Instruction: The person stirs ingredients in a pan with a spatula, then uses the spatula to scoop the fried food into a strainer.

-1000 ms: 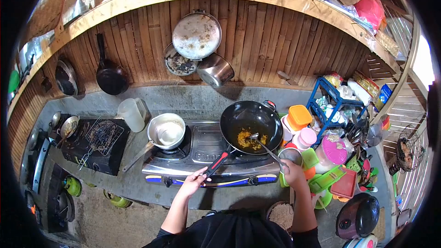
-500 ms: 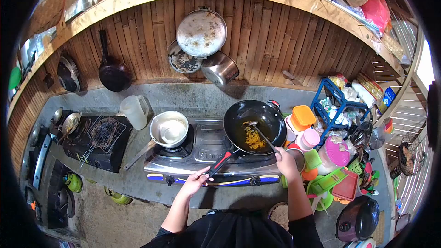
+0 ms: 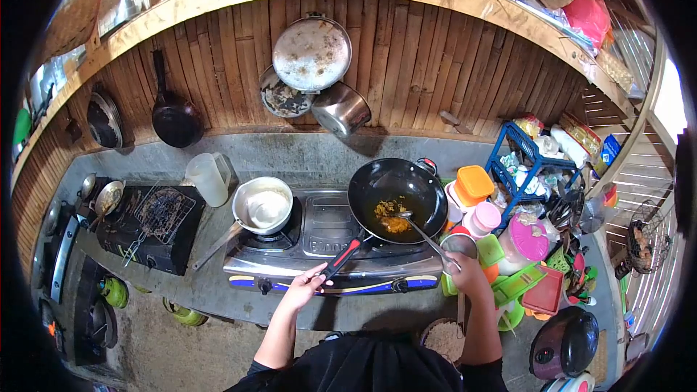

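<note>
My left hand (image 3: 302,290) is closed around the end of a black-and-red handle (image 3: 343,257) on a dark wok (image 3: 370,181), which sits on the right burner of the gas stove (image 3: 327,226). In my right hand (image 3: 465,273) is a long-handled metal spatula (image 3: 427,238). Its tip lies inside the wok, touching a yellow-orange chopped mixture (image 3: 396,224) in what looks like oil. Beside my right hand rests a round, long-handled strainer (image 3: 460,245); its mesh is hard to make out.
A light metal saucepan (image 3: 263,207) stands on the left burner, its handle jutting toward me. Left are a clear jug (image 3: 209,178) and a grill rack (image 3: 163,212). Plastic containers (image 3: 475,186), a blue rack (image 3: 534,156) and a rice cooker (image 3: 565,345) crowd the right.
My right hand has moved down and right, drawing the spatula tip lower in the wok. The yellow mixture is spread differently. My left hand keeps its grip; the whole view has shifted slightly left.
</note>
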A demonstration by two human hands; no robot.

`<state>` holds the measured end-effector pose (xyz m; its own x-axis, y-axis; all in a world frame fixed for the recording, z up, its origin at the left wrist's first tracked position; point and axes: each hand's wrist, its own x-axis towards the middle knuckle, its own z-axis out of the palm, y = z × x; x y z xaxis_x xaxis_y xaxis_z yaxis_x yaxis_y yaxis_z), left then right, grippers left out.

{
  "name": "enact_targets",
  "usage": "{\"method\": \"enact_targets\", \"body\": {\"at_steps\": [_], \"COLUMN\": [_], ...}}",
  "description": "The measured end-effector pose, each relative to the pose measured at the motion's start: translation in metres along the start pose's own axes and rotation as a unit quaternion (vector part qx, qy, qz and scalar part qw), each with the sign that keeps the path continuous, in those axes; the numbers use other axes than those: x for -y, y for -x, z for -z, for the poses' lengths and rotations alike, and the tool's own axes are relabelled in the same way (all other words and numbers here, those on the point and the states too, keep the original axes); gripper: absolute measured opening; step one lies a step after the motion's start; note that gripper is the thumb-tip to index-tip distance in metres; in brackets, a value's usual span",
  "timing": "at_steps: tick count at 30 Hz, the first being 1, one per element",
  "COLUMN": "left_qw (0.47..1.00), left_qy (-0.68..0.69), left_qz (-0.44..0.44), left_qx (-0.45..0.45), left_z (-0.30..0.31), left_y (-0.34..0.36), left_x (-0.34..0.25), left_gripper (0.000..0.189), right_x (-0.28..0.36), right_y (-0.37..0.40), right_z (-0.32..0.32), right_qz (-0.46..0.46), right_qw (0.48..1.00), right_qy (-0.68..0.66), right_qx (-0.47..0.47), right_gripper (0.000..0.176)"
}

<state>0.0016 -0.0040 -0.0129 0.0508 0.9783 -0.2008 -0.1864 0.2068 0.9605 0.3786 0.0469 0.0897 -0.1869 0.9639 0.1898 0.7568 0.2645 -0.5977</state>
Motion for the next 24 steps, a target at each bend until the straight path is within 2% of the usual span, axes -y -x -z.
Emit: {"method": "enact_targets", "body": {"at_steps": [3, 7, 9, 13, 15, 18, 22, 24], "left_qw": [1.0, 1.0, 1.0, 1.0, 1.0, 1.0, 1.0, 1.0], "left_qy": [0.001, 0.003, 0.007, 0.008, 0.005, 0.002, -0.003, -0.003], "left_qz": [-0.005, -0.013, -0.014, -0.009, -0.003, 0.004, 0.004, 0.003], "left_qx": [0.0, 0.001, 0.001, -0.004, -0.007, -0.009, -0.007, -0.006], "left_z": [0.001, 0.0, -0.001, -0.002, -0.003, -0.003, -0.003, -0.003], "left_y": [-0.001, 0.0, 0.0, 0.001, 0.003, 0.004, 0.005, 0.005], "left_x": [0.003, 0.003, 0.003, 0.001, -0.002, -0.002, -0.003, -0.005], "left_gripper": [0.037, 0.036, 0.036, 0.036, 0.036, 0.037, 0.037, 0.037], "right_x": [0.007, 0.013, 0.022, 0.021, 0.029, 0.02, 0.019, 0.012], "right_y": [0.01, 0.019, 0.021, 0.018, 0.018, 0.013, 0.007, 0.003], "right_z": [0.016, 0.034, 0.046, 0.058, 0.064, 0.057, 0.042, 0.029], "right_qz": [-0.006, 0.015, -0.063, -0.043, -0.075, -0.035, -0.04, -0.015], "right_qw": [1.0, 1.0, 0.996, 0.997, 0.994, 0.994, 0.994, 0.998], "right_qy": [0.006, 0.019, 0.046, 0.049, 0.068, 0.092, 0.087, 0.05], "right_qx": [0.019, -0.001, 0.036, 0.032, 0.047, 0.038, 0.054, 0.029], "right_gripper": [0.029, 0.028, 0.027, 0.026, 0.025, 0.025, 0.024, 0.024]}}
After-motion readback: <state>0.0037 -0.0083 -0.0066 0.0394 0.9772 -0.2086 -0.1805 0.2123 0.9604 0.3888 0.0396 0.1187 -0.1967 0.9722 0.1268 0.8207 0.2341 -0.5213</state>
